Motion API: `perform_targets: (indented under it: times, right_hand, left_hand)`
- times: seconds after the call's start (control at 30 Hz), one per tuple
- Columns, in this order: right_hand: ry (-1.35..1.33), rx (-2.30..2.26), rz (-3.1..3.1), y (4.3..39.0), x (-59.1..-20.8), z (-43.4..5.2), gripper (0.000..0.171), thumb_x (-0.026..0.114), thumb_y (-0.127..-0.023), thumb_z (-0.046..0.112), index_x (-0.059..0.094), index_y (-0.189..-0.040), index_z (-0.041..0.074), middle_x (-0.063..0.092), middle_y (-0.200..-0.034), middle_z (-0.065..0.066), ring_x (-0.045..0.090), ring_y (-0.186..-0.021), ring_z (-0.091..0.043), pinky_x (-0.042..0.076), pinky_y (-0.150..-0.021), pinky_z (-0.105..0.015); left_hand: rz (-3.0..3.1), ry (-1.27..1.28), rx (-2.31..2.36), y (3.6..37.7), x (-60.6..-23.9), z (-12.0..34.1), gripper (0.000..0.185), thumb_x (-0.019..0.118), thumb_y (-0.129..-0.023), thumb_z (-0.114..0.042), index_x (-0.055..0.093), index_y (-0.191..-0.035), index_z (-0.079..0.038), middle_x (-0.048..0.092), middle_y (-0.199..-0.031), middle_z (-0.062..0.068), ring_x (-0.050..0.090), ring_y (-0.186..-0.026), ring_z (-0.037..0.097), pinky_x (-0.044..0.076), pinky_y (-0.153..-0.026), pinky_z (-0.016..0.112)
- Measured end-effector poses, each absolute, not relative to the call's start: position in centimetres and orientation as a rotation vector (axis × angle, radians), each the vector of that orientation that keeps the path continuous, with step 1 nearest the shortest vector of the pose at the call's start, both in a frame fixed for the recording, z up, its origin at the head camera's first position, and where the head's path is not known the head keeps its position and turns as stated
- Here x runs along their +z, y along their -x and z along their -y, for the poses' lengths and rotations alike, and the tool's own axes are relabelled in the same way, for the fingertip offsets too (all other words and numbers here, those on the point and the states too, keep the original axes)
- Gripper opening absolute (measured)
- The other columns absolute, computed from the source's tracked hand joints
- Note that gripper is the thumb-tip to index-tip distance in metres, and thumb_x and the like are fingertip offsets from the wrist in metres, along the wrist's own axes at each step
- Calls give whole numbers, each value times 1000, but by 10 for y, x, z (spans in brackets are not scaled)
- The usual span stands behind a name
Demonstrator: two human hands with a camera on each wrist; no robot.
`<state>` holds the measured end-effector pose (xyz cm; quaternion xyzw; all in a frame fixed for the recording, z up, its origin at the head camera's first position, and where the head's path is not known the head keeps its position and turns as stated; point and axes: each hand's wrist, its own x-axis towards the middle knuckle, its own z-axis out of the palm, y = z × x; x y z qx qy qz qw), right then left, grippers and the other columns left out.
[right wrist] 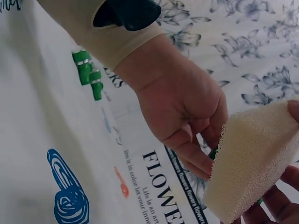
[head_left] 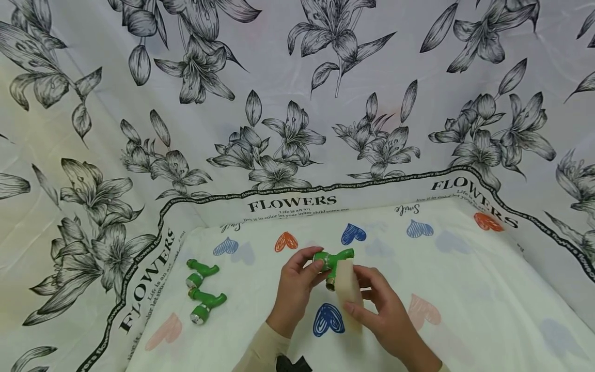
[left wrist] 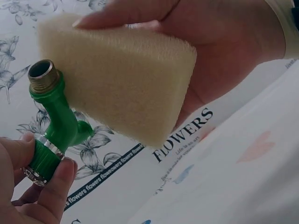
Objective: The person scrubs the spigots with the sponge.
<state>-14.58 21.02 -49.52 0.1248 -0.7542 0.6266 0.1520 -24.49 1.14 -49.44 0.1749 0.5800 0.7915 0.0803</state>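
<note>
A green faucet (head_left: 332, 260) with a threaded brass end is pinched at its knob by my left hand (head_left: 297, 289), thumb on one side and fingers on the other. My right hand (head_left: 383, 310) grips a cream-coloured sponge block (head_left: 347, 289) and holds it up against the faucet's side. In the left wrist view the sponge (left wrist: 121, 84) stands right behind the faucet's brass thread (left wrist: 43, 77). From the right wrist the sponge (right wrist: 254, 158) hides most of the faucet.
Two more green faucets, one farther back (head_left: 201, 273) and one nearer (head_left: 206, 305), lie to the left on the white heart-printed cloth (head_left: 251, 330). Behind rises a white curtain (head_left: 260, 67) with black flower drawings.
</note>
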Motion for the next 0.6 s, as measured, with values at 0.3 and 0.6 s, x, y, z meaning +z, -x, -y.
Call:
perform_targets:
  times: [0.3,0.6]
  right_hand:
    - [-383,1741,2176,145,-491,-209,60,82,-98,10,58,-151,22,61,-138,1,61,-116,-25,58,-97,-34]
    - [-213,1579,2215,154,-495,-217,61,85,-96,16,60,-152,19,62,-133,4,62,-113,-24,59,-93,-34]
  left_hand:
    - [-1741,-487,2360,245,-492,-11,32,73,-107,-11,69,-137,-3,65,-128,21,74,-113,31,60,-98,45]
    - [-1701,-493,2323,242,-493,-12,31,72,-107,-9,68,-137,0,67,-130,22,73,-115,31,60,-99,45]
